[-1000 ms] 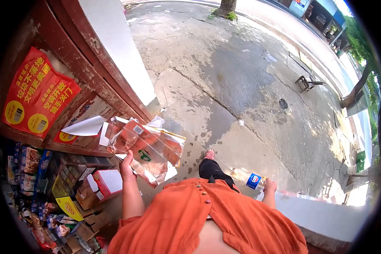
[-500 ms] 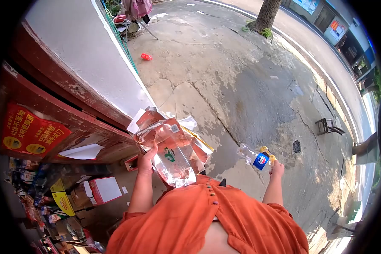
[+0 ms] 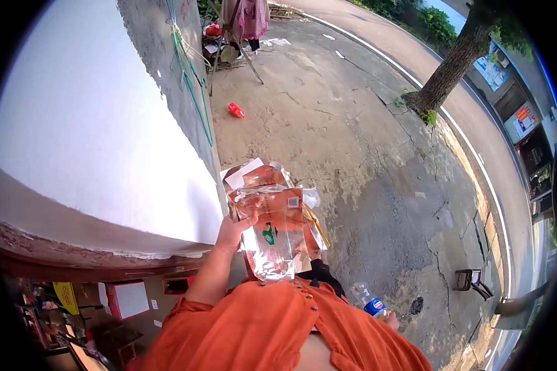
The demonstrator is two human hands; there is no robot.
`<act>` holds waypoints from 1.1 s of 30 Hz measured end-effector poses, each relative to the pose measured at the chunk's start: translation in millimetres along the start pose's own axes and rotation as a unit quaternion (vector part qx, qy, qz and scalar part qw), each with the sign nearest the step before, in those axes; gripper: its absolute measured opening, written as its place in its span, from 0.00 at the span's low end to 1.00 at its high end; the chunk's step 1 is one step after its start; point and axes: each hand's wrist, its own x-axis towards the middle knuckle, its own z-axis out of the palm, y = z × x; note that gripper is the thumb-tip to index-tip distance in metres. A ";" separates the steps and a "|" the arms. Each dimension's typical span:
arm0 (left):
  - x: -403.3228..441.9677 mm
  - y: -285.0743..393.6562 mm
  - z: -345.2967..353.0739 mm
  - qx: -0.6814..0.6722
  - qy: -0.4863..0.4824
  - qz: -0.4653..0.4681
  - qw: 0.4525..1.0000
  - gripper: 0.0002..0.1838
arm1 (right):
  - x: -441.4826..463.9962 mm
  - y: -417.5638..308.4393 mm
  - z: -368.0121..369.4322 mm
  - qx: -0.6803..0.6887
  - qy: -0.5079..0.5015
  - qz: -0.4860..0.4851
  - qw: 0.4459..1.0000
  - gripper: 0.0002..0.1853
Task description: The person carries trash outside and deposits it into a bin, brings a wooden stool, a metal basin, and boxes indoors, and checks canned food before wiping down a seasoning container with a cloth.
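Note:
My left hand (image 3: 234,230) is closed on the left edge of a stack of flattened cartons (image 3: 267,232). They are shiny, copper and silver coloured, with a green mark and a barcode, and I hold them in front of my body. Loose white flaps stick out at the top, and a yellow strip shows on the right side. Low on the right, my right hand (image 3: 392,320) is closed at the lower end of a clear plastic bottle (image 3: 374,305) with a blue label. Something yellowish shows beside the bottle. My sleeve and shirt hide part of that hand.
A white wall (image 3: 105,142) stands close on my left. A small red object (image 3: 236,110) lies on the cracked concrete ahead. Farther right are a dark low stool (image 3: 468,280) and a tree (image 3: 445,74) by the road. Boxes (image 3: 130,300) sit inside the doorway at lower left.
The view has turned and moved forward past the doorway, with more wall on the left. My right hand and the bottle have dropped lower, closer to my side. The left hand keeps the cartons.

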 end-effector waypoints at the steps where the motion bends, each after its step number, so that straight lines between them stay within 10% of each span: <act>1: 20.1 -0.5 0.8 -0.005 0.022 0.001 1.000 0.16 | 28.7 4.4 9.1 -0.127 -0.060 -0.103 0.985 0.18; 5: 98.2 -9.3 -3.7 0.004 0.131 0.031 0.991 0.19 | 99.4 -45.1 86.8 -0.512 -0.107 -0.277 0.806 0.24; 8: 144.6 7.2 9.3 -0.031 0.210 0.061 0.975 0.17 | 49.2 -132.8 169.5 -0.217 0.031 -0.383 0.897 0.24; 11: 186.1 20.8 14.7 -0.007 0.284 0.082 0.955 0.17 | 224.7 -158.5 343.3 -0.433 -0.252 -0.358 0.788 0.25; 13: 209.2 21.4 13.0 0.003 0.344 0.078 0.936 0.17 | 43.2 -317.7 342.6 -0.350 -0.239 -0.241 0.873 0.26; 19: 275.1 42.2 26.5 -0.050 0.390 0.096 0.914 0.18 | -71.4 -483.7 541.7 -0.345 -0.250 -0.449 0.785 0.18; 26: 397.7 52.8 -11.0 -0.065 0.402 0.123 0.905 0.12 | -231.1 -560.3 729.5 -0.295 -0.347 -0.547 0.702 0.15; 33: 484.1 116.2 -38.7 -0.026 0.387 0.083 0.918 0.09 | -449.6 -623.1 824.2 -0.399 -0.515 -0.442 0.617 0.15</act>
